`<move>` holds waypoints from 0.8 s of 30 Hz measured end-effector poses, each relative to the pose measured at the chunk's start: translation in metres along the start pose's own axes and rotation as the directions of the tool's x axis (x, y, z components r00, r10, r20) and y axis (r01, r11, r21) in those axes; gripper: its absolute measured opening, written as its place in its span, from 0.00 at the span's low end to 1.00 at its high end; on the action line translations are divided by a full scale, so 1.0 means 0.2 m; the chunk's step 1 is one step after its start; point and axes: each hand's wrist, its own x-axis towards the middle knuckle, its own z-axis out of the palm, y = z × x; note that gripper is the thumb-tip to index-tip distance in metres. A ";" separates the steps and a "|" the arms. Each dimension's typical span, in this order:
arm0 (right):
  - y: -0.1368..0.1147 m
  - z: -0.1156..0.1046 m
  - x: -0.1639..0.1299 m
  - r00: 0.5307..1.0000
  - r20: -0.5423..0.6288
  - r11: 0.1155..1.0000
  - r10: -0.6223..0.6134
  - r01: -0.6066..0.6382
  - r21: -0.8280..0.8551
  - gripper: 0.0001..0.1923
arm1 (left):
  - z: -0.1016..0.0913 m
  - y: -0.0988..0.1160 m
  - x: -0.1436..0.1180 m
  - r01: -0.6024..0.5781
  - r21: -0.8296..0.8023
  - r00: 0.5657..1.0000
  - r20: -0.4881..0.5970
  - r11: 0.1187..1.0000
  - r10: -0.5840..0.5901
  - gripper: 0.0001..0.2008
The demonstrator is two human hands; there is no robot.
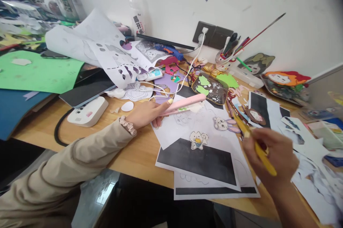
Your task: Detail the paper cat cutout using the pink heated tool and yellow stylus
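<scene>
My left hand grips a long pink tool with two arms, which looks like a small hair straightener, above white paper sheets. My right hand is closed around a slim yellow tool; blur hides its exact kind. A small white animal cut-out with an orange middle lies on a sheet with a black printed block, between and below the hands. Just left of the yellow tool is a rabbit cut-out with purple ears. Faint pencil drawings show on the paper underneath.
A brown tray with green scraps lies behind the hands. Along the wall are a pen cup, a blue glue gun and a water bottle. A white cord crosses the desk. At left sits a white box.
</scene>
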 end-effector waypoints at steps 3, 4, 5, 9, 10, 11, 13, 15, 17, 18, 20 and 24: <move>0.03 0.00 0.06 0.950 -0.102 0.954 0.294 -0.286 0.088 0.12 | 0.00 0.00 0.00 -0.003 -0.010 1.000 0.001 1.000 0.003 0.33; 0.03 0.00 0.08 0.938 -0.087 0.934 0.335 -0.319 0.157 0.14 | 0.00 0.00 0.00 -0.004 -0.007 1.000 -0.002 1.000 0.004 0.33; 0.02 0.01 0.11 0.933 -0.055 0.917 0.355 -0.335 0.217 0.14 | 0.00 0.00 0.00 -0.005 -0.001 1.000 -0.010 1.000 0.005 0.33; -0.02 0.03 0.19 0.937 0.102 0.880 0.335 -0.350 0.321 0.11 | 0.00 0.02 -0.01 0.002 0.032 0.998 -0.070 0.999 0.000 0.33; -0.03 0.04 0.21 0.937 0.136 0.875 0.323 -0.350 0.336 0.11 | -0.01 0.02 -0.02 0.007 0.041 0.996 -0.084 0.999 -0.004 0.33; -0.04 0.05 0.21 0.937 0.152 0.867 0.314 -0.349 0.356 0.10 | -0.01 0.03 -0.02 0.014 0.052 0.995 -0.097 0.999 -0.009 0.33; -0.06 0.08 0.21 0.938 0.143 0.851 0.316 -0.347 0.393 0.09 | -0.02 0.03 -0.02 0.020 0.078 0.993 -0.119 0.997 -0.011 0.32; -0.07 0.11 0.19 0.936 0.099 0.843 0.337 -0.347 0.411 0.08 | -0.02 0.04 -0.02 0.020 0.103 0.991 -0.132 0.995 -0.007 0.31; -0.07 0.14 0.16 0.930 0.064 0.832 0.362 -0.353 0.429 0.07 | -0.03 0.05 -0.02 0.014 0.110 0.991 -0.132 0.994 0.001 0.31; -0.07 0.15 0.15 0.928 0.058 0.815 0.368 -0.352 0.461 0.07 | -0.03 0.05 -0.02 0.012 0.104 0.992 -0.127 0.994 0.001 0.31; -0.08 0.16 0.12 0.935 0.059 0.754 0.349 -0.318 0.575 0.08 | -0.03 0.05 -0.02 0.001 0.086 0.995 -0.098 0.996 0.007 0.31; -0.13 0.18 0.06 0.975 0.003 0.661 0.224 -0.154 0.734 0.09 | -0.02 0.04 -0.02 -0.031 0.107 0.998 -0.044 0.994 0.036 0.29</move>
